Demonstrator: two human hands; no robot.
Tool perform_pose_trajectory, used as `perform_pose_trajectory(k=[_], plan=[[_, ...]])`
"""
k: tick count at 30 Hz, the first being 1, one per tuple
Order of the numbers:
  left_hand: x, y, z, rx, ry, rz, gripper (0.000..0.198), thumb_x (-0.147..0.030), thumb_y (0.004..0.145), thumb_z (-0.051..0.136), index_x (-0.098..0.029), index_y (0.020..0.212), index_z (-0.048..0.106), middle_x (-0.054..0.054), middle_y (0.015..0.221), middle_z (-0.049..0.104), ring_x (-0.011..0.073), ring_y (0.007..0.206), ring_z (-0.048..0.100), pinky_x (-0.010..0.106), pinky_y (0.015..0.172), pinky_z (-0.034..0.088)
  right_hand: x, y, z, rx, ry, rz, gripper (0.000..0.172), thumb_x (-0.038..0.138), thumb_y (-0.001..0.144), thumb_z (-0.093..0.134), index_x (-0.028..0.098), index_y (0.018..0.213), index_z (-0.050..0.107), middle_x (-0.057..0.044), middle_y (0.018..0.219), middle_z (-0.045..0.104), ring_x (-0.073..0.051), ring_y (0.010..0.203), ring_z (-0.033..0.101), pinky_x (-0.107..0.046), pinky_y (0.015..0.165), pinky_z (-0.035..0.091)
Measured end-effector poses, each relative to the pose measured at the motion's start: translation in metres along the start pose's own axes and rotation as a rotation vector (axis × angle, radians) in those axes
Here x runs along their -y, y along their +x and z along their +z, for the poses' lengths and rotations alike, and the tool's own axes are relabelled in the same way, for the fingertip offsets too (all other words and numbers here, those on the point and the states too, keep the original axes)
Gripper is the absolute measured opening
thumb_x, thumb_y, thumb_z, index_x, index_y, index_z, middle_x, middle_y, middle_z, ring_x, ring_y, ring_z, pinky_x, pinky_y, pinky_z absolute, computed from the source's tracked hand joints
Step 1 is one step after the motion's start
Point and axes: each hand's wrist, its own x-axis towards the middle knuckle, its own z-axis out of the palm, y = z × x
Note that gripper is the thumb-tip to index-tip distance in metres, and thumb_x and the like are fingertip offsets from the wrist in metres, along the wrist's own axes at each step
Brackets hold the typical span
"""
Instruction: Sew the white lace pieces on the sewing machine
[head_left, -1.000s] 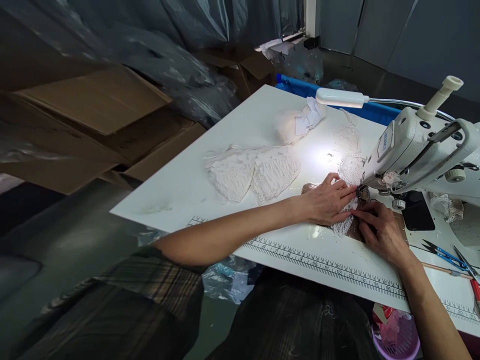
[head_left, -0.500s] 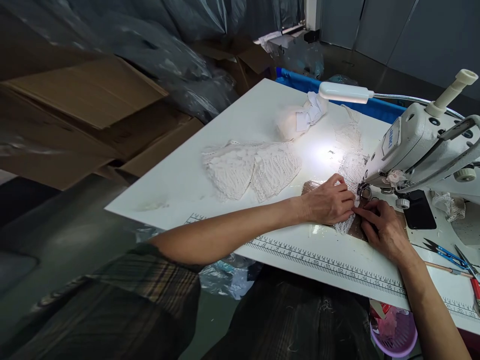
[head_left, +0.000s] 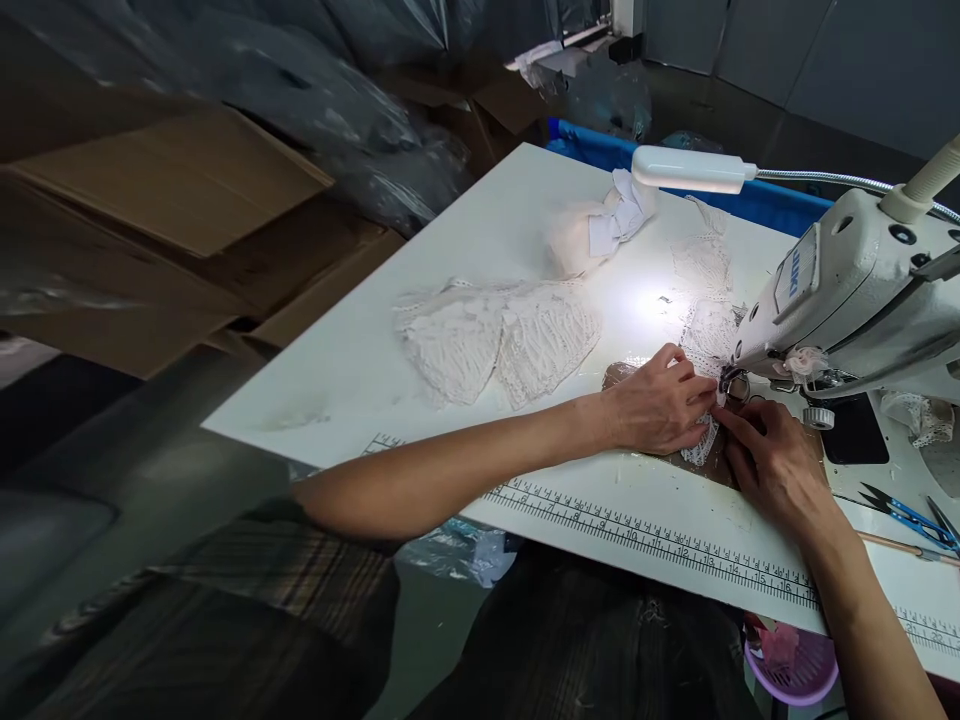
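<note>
White lace strip [head_left: 699, 452] is lying beneath the head of the sewing machine [head_left: 832, 285], partly showing beyond and in front of it; the left hand [head_left: 660, 405] is covering some of the strip, and the needle is too small to make out. The left hand's fingers are bending close together, resting on the lace beside the machine's foot. The right hand [head_left: 784, 465] is resting just in front of the machine, its forefinger touching the lace edge; whether its fingers are pinching anything, I cannot tell. The frame is cutting off the machine's right end, and its arm is hiding part of one dark flat thing [head_left: 856, 432]. Left of the machine, one two-lobed lace piece [head_left: 454, 345] and one pale bundle [head_left: 566, 240] are lying on the worktop [head_left: 330, 395]. One lamp [head_left: 690, 169] is shining beside the machine; one blue-handled pair of snips [head_left: 909, 513] is lying in front of it.
</note>
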Motion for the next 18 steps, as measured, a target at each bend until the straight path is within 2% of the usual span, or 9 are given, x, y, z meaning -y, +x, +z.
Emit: perform_pose_trajectory(k=[5, 11, 15, 18], plan=[[0.0004, 0.0019, 0.0008, 0.057, -0.006, -0.046, 0.042, -0.039, 0.101, 0.038, -0.010, 0.107, 0.068, 0.011, 0.117, 0.068, 0.0230, 0.084, 0.061, 0.040, 0.081, 0.038, 0.0024, 0.0027, -0.0003, 0.073, -0.067, 0.064, 0.037, 0.024, 0.093, 0.045, 0.023, 0.125, 0.065, -0.012, 0.094, 0.059, -0.020, 0.073, 0.053, -0.031, 0.061, 0.045], [-0.0031, 0.0047, 0.0020, 0.149, -0.029, -0.141, 0.042, -0.039, 0.101, 0.037, -0.010, 0.120, 0.061, 0.013, 0.125, 0.063, 0.0246, 0.093, 0.059, 0.040, 0.080, 0.039, 0.0048, 0.0072, 0.0001, 0.184, -0.152, 0.166, 0.039, 0.026, 0.093, 0.047, 0.026, 0.130, 0.060, -0.013, 0.099, 0.059, -0.019, 0.069, 0.052, -0.032, 0.063, 0.042], [-0.0059, 0.0045, 0.0012, 0.165, -0.085, -0.196, 0.041, -0.039, 0.101, 0.037, -0.011, 0.123, 0.058, 0.013, 0.127, 0.062, 0.0245, 0.097, 0.057, 0.039, 0.081, 0.038, 0.0051, 0.0067, -0.0003, 0.158, -0.147, 0.162, 0.039, 0.026, 0.094, 0.046, 0.026, 0.130, 0.060, -0.013, 0.100, 0.059, -0.021, 0.077, 0.054, -0.033, 0.068, 0.044], [0.0020, 0.0076, 0.0004, 0.127, -0.145, -0.223, 0.040, -0.039, 0.100, 0.039, -0.011, 0.123, 0.056, 0.015, 0.127, 0.060, 0.0255, 0.103, 0.056, 0.039, 0.084, 0.038, 0.0043, 0.0039, -0.0007, 0.113, -0.140, 0.106, 0.040, 0.025, 0.093, 0.046, 0.026, 0.129, 0.062, -0.014, 0.104, 0.059, -0.024, 0.084, 0.054, -0.035, 0.071, 0.046]])
